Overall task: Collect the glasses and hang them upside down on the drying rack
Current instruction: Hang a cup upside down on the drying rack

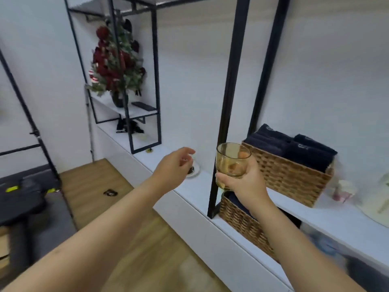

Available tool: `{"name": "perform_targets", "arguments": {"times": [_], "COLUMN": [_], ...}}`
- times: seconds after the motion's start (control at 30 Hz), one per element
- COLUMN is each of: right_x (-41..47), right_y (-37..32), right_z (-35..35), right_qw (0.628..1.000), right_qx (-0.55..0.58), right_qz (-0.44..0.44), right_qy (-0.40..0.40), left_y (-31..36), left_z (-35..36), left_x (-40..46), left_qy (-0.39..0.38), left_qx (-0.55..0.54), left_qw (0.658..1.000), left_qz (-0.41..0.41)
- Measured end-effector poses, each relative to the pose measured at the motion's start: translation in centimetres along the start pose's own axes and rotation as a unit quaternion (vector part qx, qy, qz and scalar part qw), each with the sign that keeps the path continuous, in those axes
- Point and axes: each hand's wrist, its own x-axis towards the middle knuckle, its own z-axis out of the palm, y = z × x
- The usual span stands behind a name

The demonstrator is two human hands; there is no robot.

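Note:
My right hand [246,180] grips an amber-tinted glass [231,163] upright, in front of a black metal post at the middle of the view. My left hand [174,167] reaches out over the white counter, fingers loosely curled and apart, holding nothing. Just beyond its fingertips a small white dish [194,171] with a dark object on it lies on the counter, partly hidden by the hand. No drying rack shows in view.
A white counter [210,182] runs along the wall, crossed by black metal shelf frames [229,98]. A wicker basket [290,173] of dark towels stands at the right, another basket [242,222] below it. A decorated small tree [117,60] fills the far shelf. Wooden floor lies left.

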Motion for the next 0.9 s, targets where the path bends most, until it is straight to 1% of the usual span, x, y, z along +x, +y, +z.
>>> {"name": "perform_targets", "arguments": {"times": [0.2, 0.37, 0.47, 0.67, 0.9], "right_x": [8.1, 15.8, 19.8, 26.7, 36.2], "right_y": [1.9, 3.7, 4.6, 7.0, 11.4], "right_z": [10.0, 17.4, 20.8, 25.8, 29.6], "right_qw": [0.998, 0.997, 0.998, 0.997, 0.997], "right_qx": [0.026, 0.039, 0.044, 0.041, 0.025], "right_qz": [0.002, 0.028, 0.038, 0.062, 0.074], "right_qy": [-0.056, -0.052, -0.039, -0.030, 0.003], "left_y": [-8.8, -16.9, -20.5, -24.5, -27.4], "left_z": [-6.4, -11.9, -14.2, -14.9, -12.1], "left_x": [5.1, 11.4, 15.0, 22.7, 33.9], "left_qy": [0.043, 0.059, 0.056, 0.037, 0.005], "left_qx": [0.042, 0.060, 0.057, 0.057, 0.039], "left_qw": [0.997, 0.994, 0.993, 0.995, 0.998], "left_qz": [-0.051, -0.071, -0.082, -0.069, -0.046]}}
